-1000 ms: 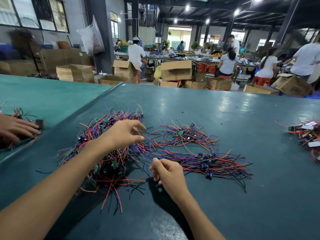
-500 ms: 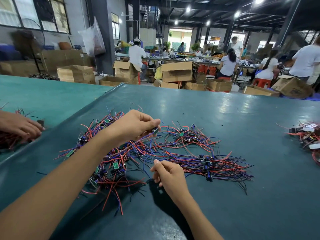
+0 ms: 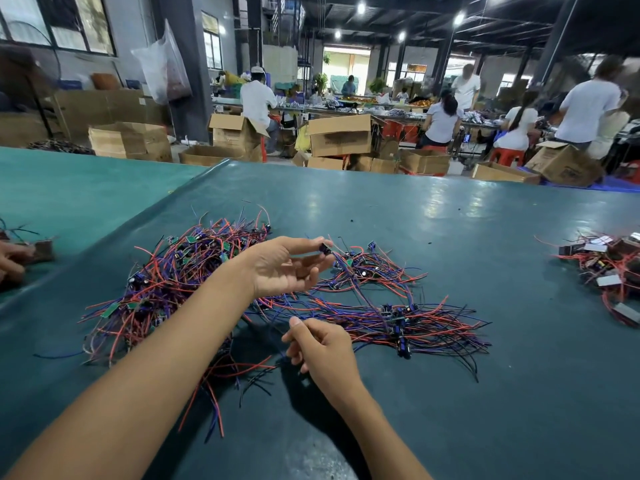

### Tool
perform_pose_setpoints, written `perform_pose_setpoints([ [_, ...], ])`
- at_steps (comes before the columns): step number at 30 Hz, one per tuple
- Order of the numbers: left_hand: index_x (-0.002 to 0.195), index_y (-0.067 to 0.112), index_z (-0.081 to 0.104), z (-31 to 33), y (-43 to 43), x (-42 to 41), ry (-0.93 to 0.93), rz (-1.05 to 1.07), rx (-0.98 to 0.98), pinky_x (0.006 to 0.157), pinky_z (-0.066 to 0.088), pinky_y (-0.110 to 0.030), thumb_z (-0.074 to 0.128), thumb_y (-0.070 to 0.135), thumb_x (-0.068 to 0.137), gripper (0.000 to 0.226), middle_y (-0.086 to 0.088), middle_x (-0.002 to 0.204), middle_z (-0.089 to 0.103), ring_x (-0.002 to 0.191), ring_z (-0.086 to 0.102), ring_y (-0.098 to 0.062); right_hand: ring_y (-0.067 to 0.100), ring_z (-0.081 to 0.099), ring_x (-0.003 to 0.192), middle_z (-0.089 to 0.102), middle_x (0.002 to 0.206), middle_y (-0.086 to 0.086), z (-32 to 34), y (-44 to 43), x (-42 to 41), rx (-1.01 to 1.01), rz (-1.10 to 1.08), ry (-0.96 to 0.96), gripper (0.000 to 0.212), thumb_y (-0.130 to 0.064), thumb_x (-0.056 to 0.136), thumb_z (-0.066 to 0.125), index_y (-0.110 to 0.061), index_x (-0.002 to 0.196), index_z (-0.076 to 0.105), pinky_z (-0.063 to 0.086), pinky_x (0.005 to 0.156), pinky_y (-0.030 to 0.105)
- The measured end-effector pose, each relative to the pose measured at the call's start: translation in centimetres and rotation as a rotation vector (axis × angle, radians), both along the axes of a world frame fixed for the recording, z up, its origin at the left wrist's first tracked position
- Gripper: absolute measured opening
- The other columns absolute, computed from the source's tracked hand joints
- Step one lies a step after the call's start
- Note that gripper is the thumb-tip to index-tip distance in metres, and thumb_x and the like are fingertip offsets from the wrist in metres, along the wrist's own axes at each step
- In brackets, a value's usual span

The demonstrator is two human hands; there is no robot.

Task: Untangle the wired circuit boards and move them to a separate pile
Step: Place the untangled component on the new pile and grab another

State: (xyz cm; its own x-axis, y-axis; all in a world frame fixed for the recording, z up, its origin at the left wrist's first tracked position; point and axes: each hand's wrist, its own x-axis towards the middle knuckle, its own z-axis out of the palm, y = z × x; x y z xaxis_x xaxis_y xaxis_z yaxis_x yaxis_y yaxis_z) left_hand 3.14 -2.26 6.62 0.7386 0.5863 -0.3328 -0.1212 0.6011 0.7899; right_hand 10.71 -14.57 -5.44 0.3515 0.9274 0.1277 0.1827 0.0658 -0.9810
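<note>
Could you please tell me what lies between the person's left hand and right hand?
In the head view, red and blue wires lie on the table between the left hand, which pinches a small board, and the right hand, pinching wires.

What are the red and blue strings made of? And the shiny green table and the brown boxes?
The wires are probably bendy plastic coating over metal: smooth, curling. The table cover looks like glossy vinyl or rubbery sheet: lights reflect off it. The boxes are matte brown cardboard, with folded flaps.
</note>
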Motion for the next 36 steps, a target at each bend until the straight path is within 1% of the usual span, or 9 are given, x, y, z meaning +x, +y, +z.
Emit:
perform_pose_setpoints([
  [10,0.079,-0.004,0.073,-0.5,0.0,1.2,-0.101,0.061,-0.072,0.063,0.062,-0.030,0.076,0.010,0.078,0.014,-0.022,0.095,0.073,0.079,0.074,-0.022,0.012,0.059,0.053,0.067,0.060,0.003,0.0,0.1,0.0,-0.010,0.011,0.007,0.037,-0.038,0.097,0.057,-0.016,0.072,0.072,0.043,0.050,0.027],
  [17,0.089,-0.011,0.063,-0.1,-0.2,3.6,-0.221,0.170,-0.226,0.071,0.063,-0.038,0.064,0.007,0.095,0.019,-0.024,0.083,0.070,0.073,0.075,-0.029,0.012,0.058,0.052,0.066,0.059,0.001,0.1,-0.1,0.0,-0.013,0.014,0.024,0.036,-0.038,0.096,0.056,-0.017,0.072,0.071,0.042,0.049,0.024],
  [19,0.091,-0.012,0.061,-0.1,0.2,4.8,-0.278,0.214,-0.241,0.078,0.061,-0.038,0.060,0.009,0.098,0.022,-0.025,0.084,0.071,0.095,0.073,-0.033,0.011,0.058,0.052,0.065,0.058,0.000,0.2,0.0,0.0,-0.015,0.016,0.013,0.036,-0.036,0.098,0.056,-0.017,0.071,0.071,0.043,0.049,0.024],
  [22,0.117,-0.015,0.053,-0.9,1.4,5.6,-0.163,0.265,-0.171,0.113,0.041,-0.038,0.050,0.020,0.105,0.037,-0.032,0.132,0.055,0.134,0.049,-0.042,0.011,0.057,0.052,0.065,0.058,0.000,0.0,-0.2,-0.1,-0.015,0.017,0.007,0.036,-0.036,0.098,0.057,-0.018,0.071,0.071,0.043,0.049,0.025],
  [25,0.134,-0.012,0.045,-2.6,2.2,3.9,0.030,0.260,-0.016,0.115,0.037,-0.046,0.046,0.022,0.107,0.043,-0.031,0.151,0.037,0.137,0.045,-0.045,0.010,0.057,0.051,0.064,0.057,-0.001,-0.2,-0.3,0.0,0.014,0.009,-0.006,0.035,-0.038,0.097,0.056,-0.018,0.071,0.070,0.042,0.050,0.024],
  [27,0.127,-0.007,0.053,-3.5,2.5,1.8,0.221,0.325,0.201,0.101,0.051,-0.043,0.054,0.013,0.104,0.030,-0.028,0.134,0.051,0.119,0.058,-0.042,0.010,0.057,0.050,0.065,0.056,-0.001,-0.1,0.0,0.0,0.009,0.011,-0.032,0.035,-0.042,0.095,0.055,-0.023,0.070,0.071,0.042,0.051,0.023],
  [30,0.099,0.004,0.068,-4.1,2.6,-2.1,0.455,0.383,0.700,0.087,0.058,-0.037,0.060,0.009,0.099,0.009,-0.013,0.106,0.066,0.092,0.068,-0.027,0.010,0.057,0.051,0.065,0.058,-0.001,0.0,0.2,0.0,0.000,0.023,-0.064,0.036,-0.048,0.092,0.053,-0.027,0.069,0.070,0.043,0.053,0.023],
  [33,0.111,0.020,0.073,-3.6,2.0,-7.4,0.761,0.405,1.339,0.091,0.052,-0.032,0.070,0.024,0.092,0.019,0.001,0.103,0.070,0.094,0.066,-0.012,0.010,0.057,0.052,0.066,0.059,0.000,-0.1,0.0,0.0,-0.004,0.035,-0.067,0.040,-0.053,0.090,0.052,-0.022,0.072,0.071,0.043,0.053,0.023],
  [36,0.134,0.028,0.058,-3.8,1.5,-11.9,1.261,0.197,1.517,0.104,0.041,-0.045,0.071,0.051,0.085,0.055,-0.008,0.127,0.055,0.121,0.048,-0.029,0.012,0.057,0.054,0.066,0.061,0.003,-0.1,0.0,0.0,-0.012,0.043,-0.064,0.039,-0.050,0.092,0.053,-0.021,0.075,0.071,0.043,0.053,0.025],
])
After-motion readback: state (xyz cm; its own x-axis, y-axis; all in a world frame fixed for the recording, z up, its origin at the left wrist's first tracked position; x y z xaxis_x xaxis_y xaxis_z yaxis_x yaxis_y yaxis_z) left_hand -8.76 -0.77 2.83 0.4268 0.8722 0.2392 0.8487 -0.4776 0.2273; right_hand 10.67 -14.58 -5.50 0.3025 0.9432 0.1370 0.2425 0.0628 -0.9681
